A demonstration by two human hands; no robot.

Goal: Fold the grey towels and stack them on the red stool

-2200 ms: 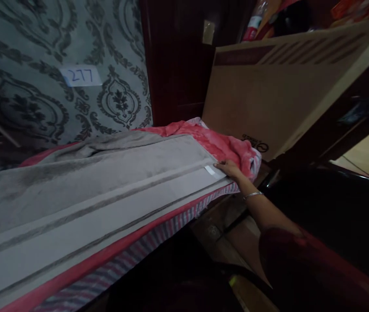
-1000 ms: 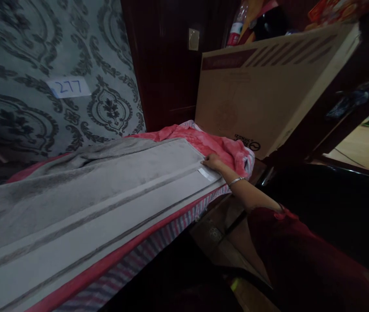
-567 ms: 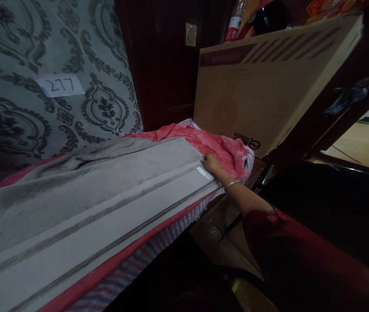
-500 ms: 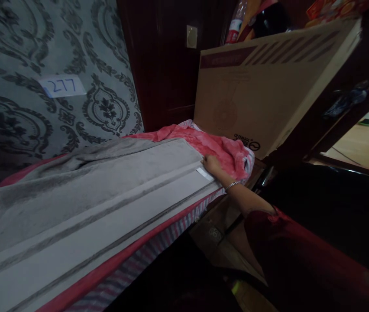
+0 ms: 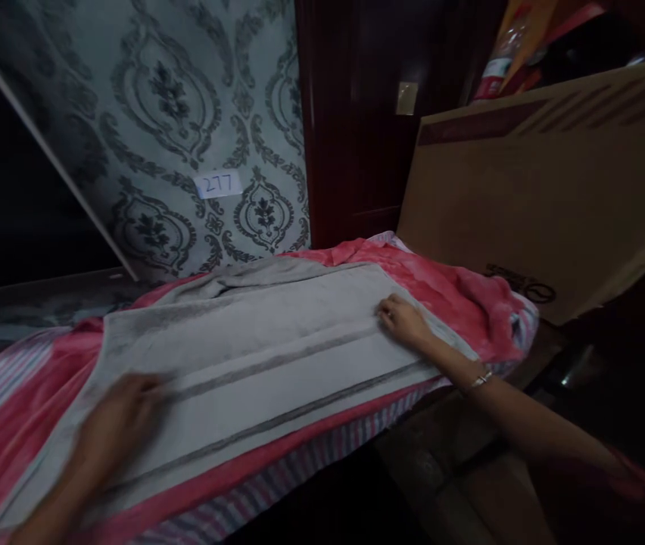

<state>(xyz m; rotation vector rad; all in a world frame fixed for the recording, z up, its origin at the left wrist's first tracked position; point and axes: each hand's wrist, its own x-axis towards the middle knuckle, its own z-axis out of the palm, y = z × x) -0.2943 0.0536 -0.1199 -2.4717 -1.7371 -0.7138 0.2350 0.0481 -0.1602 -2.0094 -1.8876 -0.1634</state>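
Observation:
A long grey plush cloth [image 5: 277, 303] with pale and darker stripes lies spread over a pink blanket [image 5: 441, 295]. Whether it is a garment I cannot make out. My right hand [image 5: 405, 322], a bracelet on its wrist, rests near the right end of the cloth with its fingers closed at a stripe, pinching the fabric. Over the left part of the cloth is my left hand [image 5: 123, 416], smeared by motion. Its fingers are too blurred to show whether they hold anything.
Under the pink blanket hangs a striped sheet [image 5: 300, 446]. A large cardboard box [image 5: 527, 189] stands at the right, with a bottle [image 5: 498, 72] behind it. Patterned wallpaper bears a paper label [image 5: 219, 183] reading 277. A dark panel [image 5: 16, 166] is at the left.
My left hand has come into view over the left of the cloth. The view has swung left, so the right hand and box appear further right. The white tag by the right hand no longer shows.

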